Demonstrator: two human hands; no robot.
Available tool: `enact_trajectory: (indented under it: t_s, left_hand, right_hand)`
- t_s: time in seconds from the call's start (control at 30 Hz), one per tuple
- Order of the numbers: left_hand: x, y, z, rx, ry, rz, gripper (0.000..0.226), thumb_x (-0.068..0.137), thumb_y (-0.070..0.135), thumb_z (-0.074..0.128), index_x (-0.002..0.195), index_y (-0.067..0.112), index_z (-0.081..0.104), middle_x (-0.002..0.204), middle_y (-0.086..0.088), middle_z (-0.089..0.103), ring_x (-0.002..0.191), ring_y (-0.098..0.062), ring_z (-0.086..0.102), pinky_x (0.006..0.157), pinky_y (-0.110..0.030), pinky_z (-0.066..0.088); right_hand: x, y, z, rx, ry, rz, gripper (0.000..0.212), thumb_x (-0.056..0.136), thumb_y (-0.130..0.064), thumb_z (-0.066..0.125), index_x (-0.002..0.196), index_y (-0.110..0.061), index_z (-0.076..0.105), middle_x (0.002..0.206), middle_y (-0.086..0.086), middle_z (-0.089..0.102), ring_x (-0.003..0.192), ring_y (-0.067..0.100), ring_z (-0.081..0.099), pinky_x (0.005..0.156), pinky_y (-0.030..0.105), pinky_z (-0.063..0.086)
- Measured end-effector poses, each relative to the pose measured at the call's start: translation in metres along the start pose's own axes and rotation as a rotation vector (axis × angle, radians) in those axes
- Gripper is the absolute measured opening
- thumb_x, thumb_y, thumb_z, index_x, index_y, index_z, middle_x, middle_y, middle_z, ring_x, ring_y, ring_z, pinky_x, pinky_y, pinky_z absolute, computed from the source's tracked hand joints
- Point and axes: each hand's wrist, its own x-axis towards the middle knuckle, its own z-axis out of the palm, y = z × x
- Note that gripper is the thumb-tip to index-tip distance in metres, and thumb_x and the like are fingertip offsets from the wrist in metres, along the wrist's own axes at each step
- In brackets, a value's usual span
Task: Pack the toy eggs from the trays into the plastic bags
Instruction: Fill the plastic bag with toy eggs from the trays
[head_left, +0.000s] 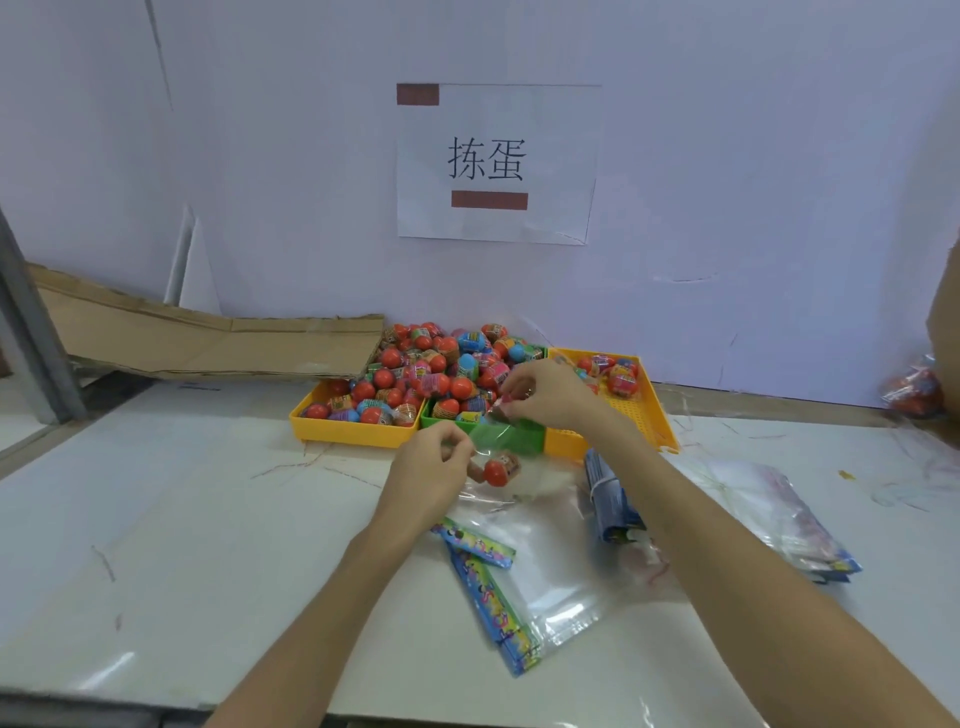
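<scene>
The toy eggs (415, 374) are heaped in three trays pushed against the counter's back edge: a yellow tray (353, 434) on the left, a green tray (519, 434) in the middle and a second yellow tray (649, 410) on the right, which holds only a few. They look light, hard and smooth (likely to roll or slip), so each is best pinched around its middle. The clear plastic bag (519, 499) is thin, limp and slippery; it needs holding at the mouth's edges. It is lifted just in front of the green tray, with one red egg (498, 470) already inside. The left hand (431, 467) reaches forward with fingers curled, pinching the near lip of the bag. The right hand (545, 392) hovers above the mouth, fingertips together on what appears to be another egg or the far lip; I cannot tell which. More flat bags (545, 582) lie mid-counter, and a stack (779, 519) sits toward the right edge.
</scene>
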Motion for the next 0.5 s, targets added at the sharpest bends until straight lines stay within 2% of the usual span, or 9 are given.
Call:
enact_trajectory:
  t_s: [0.07, 0.17, 0.27, 0.37, 0.43, 0.5]
  left_hand:
    - [0.0, -0.001, 0.001, 0.001, 0.004, 0.001, 0.018, 0.102, 0.017, 0.055, 0.086, 0.021, 0.062, 0.067, 0.01, 0.074, 0.042, 0.003, 0.053, 0.041, -0.012, 0.036]
    - [-0.001, -0.001, 0.001, 0.009, 0.001, 0.007, 0.016, 0.102, 0.016, 0.057, 0.088, 0.02, 0.064, 0.067, 0.008, 0.074, 0.047, 0.003, 0.059, 0.045, -0.015, 0.041]
    - [0.0, -0.002, 0.001, -0.011, 0.0, -0.001, 0.016, 0.102, 0.014, 0.057, 0.09, 0.019, 0.065, 0.074, 0.002, 0.076, 0.051, 0.004, 0.062, 0.051, -0.018, 0.043]
    - [0.001, -0.003, 0.001, 0.013, 0.007, 0.005, 0.015, 0.102, 0.011, 0.055, 0.095, 0.017, 0.067, 0.081, -0.001, 0.075, 0.055, 0.004, 0.064, 0.052, -0.016, 0.044]
    - [0.001, -0.002, 0.001, 0.021, 0.013, 0.006, 0.014, 0.102, 0.01, 0.055, 0.098, 0.015, 0.068, 0.081, 0.001, 0.075, 0.057, 0.004, 0.065, 0.052, -0.017, 0.045]
    - [0.001, -0.002, 0.001, 0.019, 0.025, 0.002, 0.015, 0.101, 0.009, 0.055, 0.097, 0.016, 0.068, 0.08, 0.006, 0.073, 0.063, 0.004, 0.067, 0.052, -0.02, 0.048]
  right_hand:
    - [0.007, 0.003, 0.007, 0.004, -0.006, 0.022, 0.018, 0.086, -0.014, 0.077, 0.102, -0.016, 0.072, 0.099, 0.001, 0.07, 0.096, 0.018, 0.063, 0.083, 0.032, 0.056]
    - [0.008, 0.009, 0.009, 0.043, 0.073, 0.058, 0.015, 0.085, -0.01, 0.076, 0.086, -0.021, 0.067, 0.083, -0.005, 0.065, 0.088, 0.016, 0.063, 0.076, 0.029, 0.053]
    - [0.002, 0.011, 0.006, 0.089, 0.184, 0.043, 0.008, 0.089, -0.015, 0.074, 0.09, -0.021, 0.069, 0.085, -0.003, 0.067, 0.085, 0.014, 0.063, 0.074, 0.028, 0.052]
    - [-0.013, 0.008, -0.005, 0.355, 0.334, 0.048, 0.003, 0.091, -0.023, 0.071, 0.092, -0.026, 0.072, 0.087, -0.003, 0.071, 0.079, 0.013, 0.067, 0.068, 0.026, 0.051]
    - [-0.027, 0.011, -0.013, 0.486, 0.278, 0.022, 0.005, 0.092, -0.023, 0.071, 0.092, -0.027, 0.074, 0.084, -0.003, 0.075, 0.077, 0.013, 0.072, 0.072, 0.029, 0.056]
    - [-0.043, 0.016, -0.015, 0.479, 0.17, -0.011, 0.007, 0.092, -0.023, 0.071, 0.092, -0.029, 0.075, 0.082, -0.006, 0.076, 0.075, 0.008, 0.072, 0.072, 0.026, 0.055]
